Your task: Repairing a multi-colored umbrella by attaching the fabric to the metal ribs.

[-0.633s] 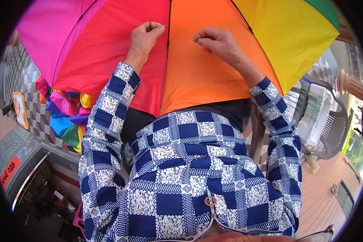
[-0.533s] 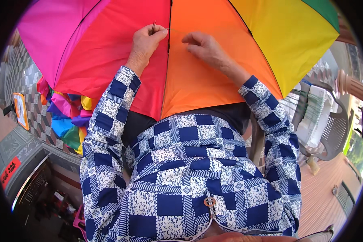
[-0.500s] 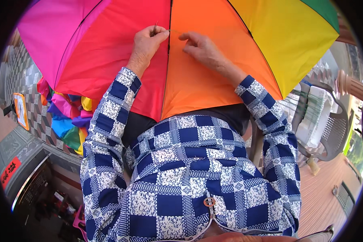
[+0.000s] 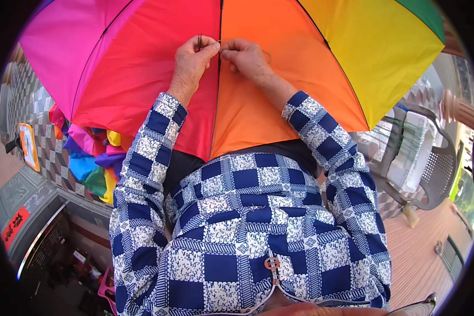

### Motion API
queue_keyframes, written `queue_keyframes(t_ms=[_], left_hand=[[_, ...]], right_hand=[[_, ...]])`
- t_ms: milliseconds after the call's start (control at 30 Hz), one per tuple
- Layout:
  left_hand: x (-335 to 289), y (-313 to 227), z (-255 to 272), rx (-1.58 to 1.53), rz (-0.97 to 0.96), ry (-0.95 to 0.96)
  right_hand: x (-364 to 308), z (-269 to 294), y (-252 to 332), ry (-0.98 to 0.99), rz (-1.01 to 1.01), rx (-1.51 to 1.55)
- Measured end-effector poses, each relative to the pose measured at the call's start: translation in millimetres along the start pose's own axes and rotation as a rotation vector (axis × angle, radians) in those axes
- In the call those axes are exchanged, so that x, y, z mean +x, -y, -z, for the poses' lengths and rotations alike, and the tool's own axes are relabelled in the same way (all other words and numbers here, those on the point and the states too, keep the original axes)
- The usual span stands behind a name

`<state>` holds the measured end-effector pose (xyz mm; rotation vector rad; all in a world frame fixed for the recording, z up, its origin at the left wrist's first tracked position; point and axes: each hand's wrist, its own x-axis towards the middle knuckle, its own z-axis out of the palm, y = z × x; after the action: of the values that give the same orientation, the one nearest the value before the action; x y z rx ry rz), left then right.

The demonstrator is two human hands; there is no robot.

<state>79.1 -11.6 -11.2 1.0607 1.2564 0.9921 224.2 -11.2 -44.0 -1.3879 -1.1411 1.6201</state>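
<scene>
A rainbow-coloured umbrella (image 4: 279,110) is spread over my lap, its dark ribs running between pink, red, orange, yellow and green panels. Above the rib where red meets orange, my left hand (image 4: 193,59) is closed, with a thin, dark, pointed tool (image 4: 199,41) sticking up from its fingers; its exact kind is too small to tell. My right hand (image 4: 249,59) is closed in a pinch just right of the left fingertips. A thin yellowish thread (image 4: 227,39) arches between the two hands, and a loop of it shows beyond the right knuckles.
Folded multicoloured fabric (image 4: 92,163) lies heaped on the left over patterned tiles. To the right stands a grey plastic chair (image 4: 441,171) with a white bundle (image 4: 412,152) on it. An orange-edged board (image 4: 29,146) is at far left.
My right hand has moved left to beside my left fingertips, and its outstretched fingers have closed into a pinch. The left hand stays nearly in place, still holding the dark tool.
</scene>
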Motion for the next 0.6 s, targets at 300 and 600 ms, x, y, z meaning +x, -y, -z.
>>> queue_keyframes(t_ms=[300, 600], left_hand=[[3.2, 11.5, 5.7, -0.068, 0.038, -0.13], [5.0, 27.1, 10.0, 0.745, -0.371, 0.076]], right_hand=[[-20.2, 24.1, 19.7, 0.191, -0.23, 0.305], [-75.0, 179.4, 69.8, 0.13, -0.145, 0.312]])
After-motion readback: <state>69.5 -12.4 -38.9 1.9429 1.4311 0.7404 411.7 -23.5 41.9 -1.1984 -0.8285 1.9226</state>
